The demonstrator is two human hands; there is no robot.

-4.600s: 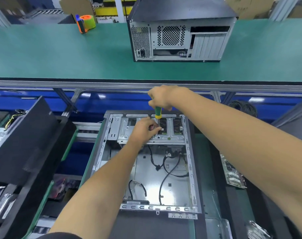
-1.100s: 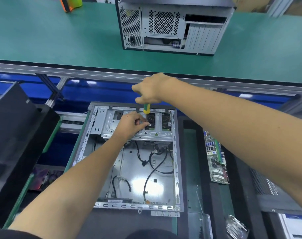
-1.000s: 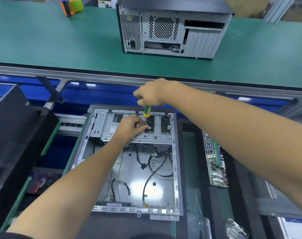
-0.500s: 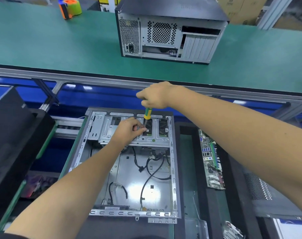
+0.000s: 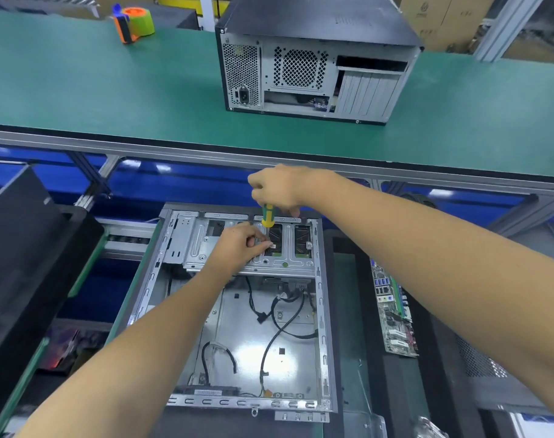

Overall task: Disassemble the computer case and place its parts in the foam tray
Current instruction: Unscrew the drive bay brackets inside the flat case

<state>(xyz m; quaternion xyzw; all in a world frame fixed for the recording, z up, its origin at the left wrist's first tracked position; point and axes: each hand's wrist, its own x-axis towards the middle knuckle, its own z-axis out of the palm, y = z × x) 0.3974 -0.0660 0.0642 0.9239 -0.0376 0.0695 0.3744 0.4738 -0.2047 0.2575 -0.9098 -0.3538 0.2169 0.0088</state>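
Over the drive cage (image 5: 253, 248) at the far end of the open computer case (image 5: 237, 311): right hand (image 5: 280, 189) curled tight round the green-and-yellow screwdriver (image 5: 267, 214), shaft pointing down; left hand (image 5: 237, 245) resting on the cage, fingertips (image 5: 267, 245) pinched together by the screwdriver tip, anything held there too small to tell. Two cases in view, the second closed one (image 5: 313, 58) upright on the green bench (image 5: 111, 83). One motherboard (image 5: 392, 314) lying right of the open case.

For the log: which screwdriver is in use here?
Find the open computer case lying flat below the green bench. At its far end the right hand grips a screwdriver upright over the drive cage; its green-and-yellow handle is unique.
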